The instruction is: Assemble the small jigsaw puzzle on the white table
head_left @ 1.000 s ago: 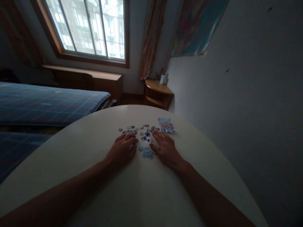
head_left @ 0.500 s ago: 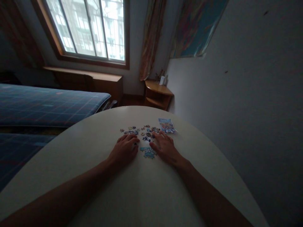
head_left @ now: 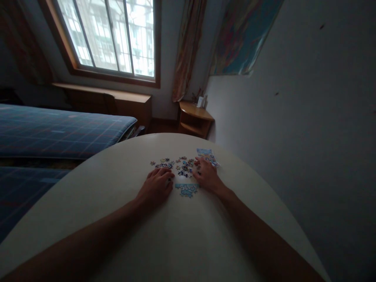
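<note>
Loose jigsaw puzzle pieces [head_left: 185,168] lie in a small heap on the pale round table [head_left: 176,227]. My left hand [head_left: 157,183] rests at the near left of the heap, its thumb and forefinger closed on a small dark puzzle piece [head_left: 169,179]. On the right, my right hand [head_left: 208,175] curves over the heap's edge, thumb and fingers apart, with small pieces showing between them. A joined light-blue section of puzzle [head_left: 188,189] with white lettering lies between the hands, nearer to me. Behind my right fingers is a printed picture sheet [head_left: 207,154], partly covered.
Beyond the table stand a small wooden corner shelf [head_left: 196,111] and a long wooden desk [head_left: 129,95] under the window. A blue plaid mattress [head_left: 64,129] is at the left, and a bare wall [head_left: 308,137] rises at the right.
My right hand has shifted right and slightly back, baring more of the heap and the joined section, and its fingers have drawn in. My left hand has barely moved.
</note>
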Demonstrator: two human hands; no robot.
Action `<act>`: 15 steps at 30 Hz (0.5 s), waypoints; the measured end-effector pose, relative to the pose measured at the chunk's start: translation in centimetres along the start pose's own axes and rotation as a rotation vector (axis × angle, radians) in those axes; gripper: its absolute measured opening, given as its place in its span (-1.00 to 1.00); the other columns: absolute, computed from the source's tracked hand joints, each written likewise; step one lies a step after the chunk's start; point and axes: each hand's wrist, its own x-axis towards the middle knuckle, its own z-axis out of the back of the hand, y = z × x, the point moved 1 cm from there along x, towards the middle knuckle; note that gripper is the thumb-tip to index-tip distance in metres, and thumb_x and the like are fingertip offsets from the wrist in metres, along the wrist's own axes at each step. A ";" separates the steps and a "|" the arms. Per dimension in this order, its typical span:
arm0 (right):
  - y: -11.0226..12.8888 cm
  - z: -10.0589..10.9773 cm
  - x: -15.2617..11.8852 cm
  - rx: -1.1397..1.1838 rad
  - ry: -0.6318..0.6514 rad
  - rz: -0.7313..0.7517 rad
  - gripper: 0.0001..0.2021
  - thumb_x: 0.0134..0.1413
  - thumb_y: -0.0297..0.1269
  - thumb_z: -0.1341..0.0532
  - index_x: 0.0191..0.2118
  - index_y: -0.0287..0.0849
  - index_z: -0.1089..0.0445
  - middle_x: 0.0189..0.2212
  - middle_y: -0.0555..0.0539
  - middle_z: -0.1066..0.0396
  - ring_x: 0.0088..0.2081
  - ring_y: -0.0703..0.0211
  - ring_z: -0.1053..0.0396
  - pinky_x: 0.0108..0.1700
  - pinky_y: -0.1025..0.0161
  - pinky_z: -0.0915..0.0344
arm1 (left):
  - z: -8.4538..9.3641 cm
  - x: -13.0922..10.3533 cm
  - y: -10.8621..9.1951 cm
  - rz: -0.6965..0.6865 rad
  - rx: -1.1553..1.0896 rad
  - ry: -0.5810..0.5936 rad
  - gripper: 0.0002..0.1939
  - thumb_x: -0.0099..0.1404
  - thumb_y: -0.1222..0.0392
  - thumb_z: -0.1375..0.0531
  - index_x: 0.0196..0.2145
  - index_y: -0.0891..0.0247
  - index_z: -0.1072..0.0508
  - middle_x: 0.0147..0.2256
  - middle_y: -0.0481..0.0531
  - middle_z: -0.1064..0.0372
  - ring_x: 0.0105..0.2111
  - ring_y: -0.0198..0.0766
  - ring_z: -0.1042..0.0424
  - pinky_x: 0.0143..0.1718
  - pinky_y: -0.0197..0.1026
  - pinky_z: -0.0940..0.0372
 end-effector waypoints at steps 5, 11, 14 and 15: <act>-0.4 0.2 2.2 -0.074 0.018 -0.015 -0.70 0.18 -0.26 -0.17 -0.03 -0.19 -0.52 0.02 -0.19 -0.47 0.15 -0.03 -0.27 0.22 0.02 -0.09 | 0.1 0.0 -0.1 -0.019 0.009 -0.007 -0.76 0.33 0.27 -0.11 -0.11 0.19 -0.52 0.02 0.10 -0.45 0.05 -0.02 -0.37 0.14 0.16 -0.24; 0.2 0.4 2.9 -0.173 0.030 -0.023 -0.73 0.13 -0.13 -0.25 -0.12 -0.12 -0.58 -0.05 -0.18 -0.51 0.05 -0.10 -0.31 0.10 -0.04 -0.16 | 0.3 0.1 -0.3 -0.099 -0.037 -0.048 -0.79 0.31 0.32 -0.12 -0.18 0.19 -0.53 -0.07 0.08 -0.49 -0.02 -0.06 -0.40 0.10 0.11 -0.27; 0.7 0.7 2.7 -0.226 0.026 0.022 -0.75 0.13 -0.14 -0.25 -0.16 -0.11 -0.59 -0.09 -0.17 -0.53 0.04 -0.14 -0.30 0.05 -0.06 -0.17 | 0.4 0.1 -0.5 -0.116 -0.049 -0.047 -0.80 0.31 0.34 -0.11 -0.18 0.20 -0.52 -0.09 0.08 -0.50 -0.03 -0.06 -0.41 0.09 0.11 -0.27; 0.9 0.8 2.7 -0.245 0.024 0.049 -0.77 0.15 -0.15 -0.24 -0.18 -0.12 -0.59 -0.11 -0.18 -0.54 0.04 -0.14 -0.30 0.05 -0.06 -0.16 | 0.4 0.1 -0.5 -0.119 -0.051 -0.042 -0.80 0.32 0.34 -0.11 -0.18 0.21 -0.51 -0.10 0.08 -0.50 -0.04 -0.06 -0.41 0.09 0.11 -0.27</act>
